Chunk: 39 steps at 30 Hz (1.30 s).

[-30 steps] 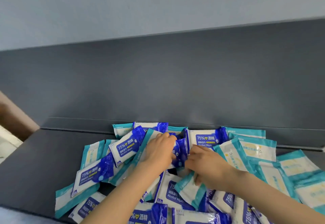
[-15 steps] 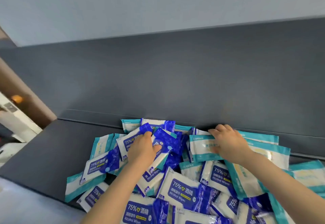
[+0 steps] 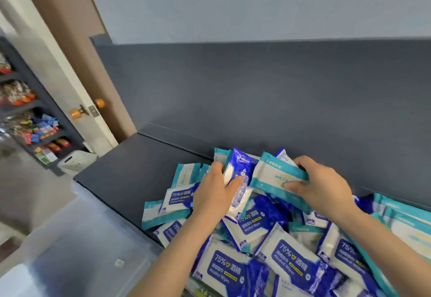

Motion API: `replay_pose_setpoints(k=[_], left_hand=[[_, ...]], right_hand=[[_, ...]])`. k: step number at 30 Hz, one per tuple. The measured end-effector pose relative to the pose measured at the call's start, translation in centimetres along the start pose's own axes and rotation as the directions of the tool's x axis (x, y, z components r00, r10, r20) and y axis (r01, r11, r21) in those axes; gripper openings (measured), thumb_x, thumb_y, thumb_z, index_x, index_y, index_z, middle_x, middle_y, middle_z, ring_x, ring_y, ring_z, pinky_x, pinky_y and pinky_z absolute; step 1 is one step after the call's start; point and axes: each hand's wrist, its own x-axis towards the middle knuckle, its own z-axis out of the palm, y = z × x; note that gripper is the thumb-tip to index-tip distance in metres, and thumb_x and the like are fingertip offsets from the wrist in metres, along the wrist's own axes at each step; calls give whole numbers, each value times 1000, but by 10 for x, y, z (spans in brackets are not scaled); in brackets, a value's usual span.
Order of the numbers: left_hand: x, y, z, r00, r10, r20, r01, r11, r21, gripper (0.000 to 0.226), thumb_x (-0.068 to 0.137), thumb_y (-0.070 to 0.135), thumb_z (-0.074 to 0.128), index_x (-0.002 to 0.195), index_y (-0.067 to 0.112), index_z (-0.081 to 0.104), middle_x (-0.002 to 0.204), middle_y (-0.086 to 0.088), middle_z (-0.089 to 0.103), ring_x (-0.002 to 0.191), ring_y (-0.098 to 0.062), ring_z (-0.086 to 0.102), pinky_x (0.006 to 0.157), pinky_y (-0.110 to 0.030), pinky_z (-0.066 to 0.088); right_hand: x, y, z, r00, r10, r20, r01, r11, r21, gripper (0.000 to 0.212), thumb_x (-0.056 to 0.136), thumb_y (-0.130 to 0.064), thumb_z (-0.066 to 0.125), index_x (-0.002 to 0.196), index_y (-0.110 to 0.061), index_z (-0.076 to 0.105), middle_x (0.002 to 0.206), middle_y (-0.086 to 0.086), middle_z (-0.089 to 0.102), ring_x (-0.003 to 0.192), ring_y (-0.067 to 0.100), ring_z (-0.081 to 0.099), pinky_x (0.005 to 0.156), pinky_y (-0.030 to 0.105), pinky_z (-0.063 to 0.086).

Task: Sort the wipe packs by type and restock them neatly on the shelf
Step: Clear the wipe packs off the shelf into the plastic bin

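Both forearms reach up from the bottom edge over the heap of wipe packs [image 3: 286, 257], which lies jumbled on the dark grey shelf [image 3: 126, 175], blue alcohol packs mixed with teal-and-white ones. At the far edge of the heap, the left hand [image 3: 214, 195] is turned palm inward with its fingers curled round the back of a blue alcohol wipe pack [image 3: 243, 166] and its thumb pressed across the front. That pack stands nearly on end, lifted above the heap. Just to the right of it, the right hand [image 3: 325, 187] pinches a teal-and-white wipe pack [image 3: 271, 175] by its right end, fingers hooked over the top edge and thumb tucked under the lower edge. This pack is tilted up off the heap, its face towards the camera, and its left end touches or nearly touches the blue one. Left of the heap a translucent plastic bin [image 3: 81, 250] sits below the shelf's front edge.
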Motion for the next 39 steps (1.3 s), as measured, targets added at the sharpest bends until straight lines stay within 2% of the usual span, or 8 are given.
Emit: replay_pose_setpoints(k=[7, 15, 19, 25, 27, 29, 34, 39], left_hand=[[-14, -87, -59, 982, -117, -148, 105, 991, -85, 32, 90, 51, 53, 95, 23, 38, 91, 10, 60, 75, -11, 61, 57, -29, 41], [-26, -212, -130, 922, -336, -193, 278, 921, -272, 29, 89, 41, 59, 97, 16, 48, 87, 7, 63, 68, -2, 60, 51, -12, 37], [-29, -274, -156, 876, -444, -187, 362, 863, -351, 29, 87, 42, 61, 98, 17, 52, 91, 1, 67, 74, -10, 65, 63, -27, 48], [-30, -368, -184, 803, -590, -83, 506, 749, -427, 28, 83, 45, 59, 96, 23, 48, 89, -1, 69, 73, -18, 70, 74, -41, 58], [-29, -394, -187, 791, -611, -41, 532, 719, -446, 23, 88, 39, 57, 100, 22, 46, 91, -3, 68, 74, -19, 70, 70, -39, 59], [-27, -416, -188, 791, -611, -21, 553, 729, -403, 20, 91, 32, 56, 102, 20, 45, 91, -1, 66, 73, -18, 69, 64, -32, 57], [-20, -470, -176, 808, -582, 91, 579, 755, -308, 13, 81, 27, 55, 92, 23, 49, 79, -1, 68, 68, -18, 69, 72, -43, 59], [-6, -509, -149, 805, -547, 231, 561, 828, 5, 20, 85, 25, 52, 102, 14, 48, 88, -4, 66, 75, -20, 65, 70, -37, 55]], right_hand=[[3, -90, 40, 993, -104, 62, 92, 981, 174, 33, 75, -40, 75, 92, -38, 47, 85, -18, 59, 76, 13, 55, 59, 31, 39], [-4, -206, 114, 970, -178, 163, 138, 963, 232, 35, 72, -48, 74, 97, -36, 53, 85, -17, 63, 75, 8, 58, 63, 33, 46], [-13, -255, 151, 949, -196, 245, 126, 953, 275, 31, 75, -46, 73, 94, -35, 51, 79, -22, 60, 68, -6, 56, 53, 19, 42], [-35, -322, 220, 898, -201, 391, 86, 953, 292, 29, 77, -49, 68, 96, -34, 53, 89, -19, 63, 76, -3, 58, 59, 22, 48], [-45, -337, 247, 876, -190, 444, 59, 955, 291, 29, 77, -50, 68, 96, -33, 53, 88, -19, 63, 75, -2, 59, 63, 23, 51], [-54, -346, 276, 853, -160, 496, 14, 958, 286, 30, 78, -50, 67, 97, -34, 51, 92, -19, 62, 77, 0, 60, 65, 23, 52], [-72, -354, 351, 770, -27, 638, -171, 954, 247, 28, 86, -42, 63, 108, -31, 52, 98, -17, 61, 86, 1, 59, 70, 19, 50], [-85, -347, 408, 724, 103, 682, -351, 906, 236, 17, 87, -27, 63, 101, -25, 54, 92, -12, 62, 80, 1, 58, 71, 22, 50]])
